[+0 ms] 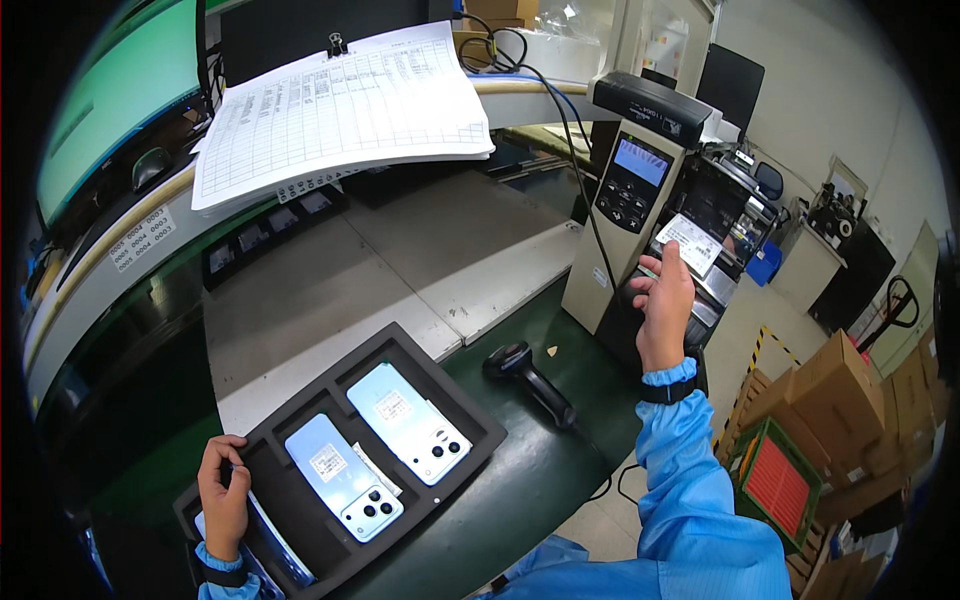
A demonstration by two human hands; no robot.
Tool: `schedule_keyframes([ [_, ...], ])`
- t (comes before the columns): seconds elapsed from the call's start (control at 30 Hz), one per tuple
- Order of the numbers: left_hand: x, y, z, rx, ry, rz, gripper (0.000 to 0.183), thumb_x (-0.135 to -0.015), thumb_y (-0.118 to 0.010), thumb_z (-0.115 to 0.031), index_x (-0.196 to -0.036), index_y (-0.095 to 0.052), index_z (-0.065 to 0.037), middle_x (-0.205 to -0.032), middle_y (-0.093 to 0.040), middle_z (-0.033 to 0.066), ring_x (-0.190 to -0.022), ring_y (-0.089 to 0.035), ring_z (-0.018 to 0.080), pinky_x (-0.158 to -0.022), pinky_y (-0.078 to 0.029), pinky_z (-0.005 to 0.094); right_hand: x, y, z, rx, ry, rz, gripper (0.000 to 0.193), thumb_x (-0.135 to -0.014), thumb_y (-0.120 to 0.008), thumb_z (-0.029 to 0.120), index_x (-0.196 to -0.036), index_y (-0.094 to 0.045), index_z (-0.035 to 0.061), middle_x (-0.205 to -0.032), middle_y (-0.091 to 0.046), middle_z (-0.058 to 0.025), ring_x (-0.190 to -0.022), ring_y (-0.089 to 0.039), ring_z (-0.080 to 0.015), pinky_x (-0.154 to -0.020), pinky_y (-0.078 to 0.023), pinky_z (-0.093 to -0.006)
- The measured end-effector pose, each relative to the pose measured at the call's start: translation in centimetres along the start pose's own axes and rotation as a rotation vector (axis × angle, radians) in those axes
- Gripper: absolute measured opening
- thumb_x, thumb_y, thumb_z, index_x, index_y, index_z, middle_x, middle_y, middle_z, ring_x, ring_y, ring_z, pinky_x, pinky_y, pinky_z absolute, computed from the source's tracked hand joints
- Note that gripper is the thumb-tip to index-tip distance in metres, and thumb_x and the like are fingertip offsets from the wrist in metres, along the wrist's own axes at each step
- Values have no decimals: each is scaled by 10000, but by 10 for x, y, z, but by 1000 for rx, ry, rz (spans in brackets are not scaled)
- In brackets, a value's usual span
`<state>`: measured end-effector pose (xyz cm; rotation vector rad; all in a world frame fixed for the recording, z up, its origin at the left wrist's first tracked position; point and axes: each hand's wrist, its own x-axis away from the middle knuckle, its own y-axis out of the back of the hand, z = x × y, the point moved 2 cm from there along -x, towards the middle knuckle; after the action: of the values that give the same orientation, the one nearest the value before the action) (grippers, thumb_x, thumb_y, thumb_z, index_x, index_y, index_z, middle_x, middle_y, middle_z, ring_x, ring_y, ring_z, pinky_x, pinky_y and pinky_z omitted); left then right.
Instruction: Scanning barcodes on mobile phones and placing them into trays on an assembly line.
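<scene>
Plainly, one tray [488, 432] at the left hand [222, 500] holds two flat phones [345, 482].

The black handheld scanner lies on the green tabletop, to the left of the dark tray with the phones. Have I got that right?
Not quite: the head view shows the black handheld scanner to the right of the dark tray with the phones. It does lie on the green tabletop.

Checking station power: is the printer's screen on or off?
On. The screen glows blue, with pale characters across its top, above the dark buttons on the printer.
</scene>
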<state>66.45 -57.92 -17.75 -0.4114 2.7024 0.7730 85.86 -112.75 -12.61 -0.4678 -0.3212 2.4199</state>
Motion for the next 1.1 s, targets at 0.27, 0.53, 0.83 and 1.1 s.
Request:
schedule_keyframes([
  [0.27, -2, -5, -1, 47, 50, 12, 83, -851, -539, -44, -888, -465, -40, -1105, -598, 102, -811, -450, 81, -727, -405, 238, -55, 16, -9, 262, 240, -198, 288, -1006, -620, 269, -1054, -738, 10, -655, -569, 17, -486, -476, -72, -430, -344, -221],
  [0.53, 4, 11, -7, -78, -15, -29, 106, -847, -579, -93, -856, -501, -22, -995, -572, 122, -997, -550, 237, -956, -414, 324, 126, -13, -37, 157, -428, 432, 255, -1013, -607, 222, -981, -721, -3, -685, -609, -18, -508, -553, -83, -408, -375, -222],
  [0.83, 1, 2, -1, -53, -106, 23, 115, -859, -654, -94, -908, -565, -40, -1129, -635, 135, -1088, -590, 239, -1012, -432, 355, 295, -125, -1, 647, -296, 2004, 273, -1015, -550, 208, -945, -717, 4, -650, -675, -73, -540, -619, -157, -546, -504, -309],
  [1.1, 11, 7, -5, -105, -84, 30, 169, -944, -640, -214, -963, -637, -46, -1190, -600, 154, -1156, -561, 309, -1041, -410, 402, 297, -124, -12, 523, -135, 1582, 268, -924, -728, 251, -865, -681, -6, -724, -669, -128, -666, -659, -206, -667, -532, -366],
])
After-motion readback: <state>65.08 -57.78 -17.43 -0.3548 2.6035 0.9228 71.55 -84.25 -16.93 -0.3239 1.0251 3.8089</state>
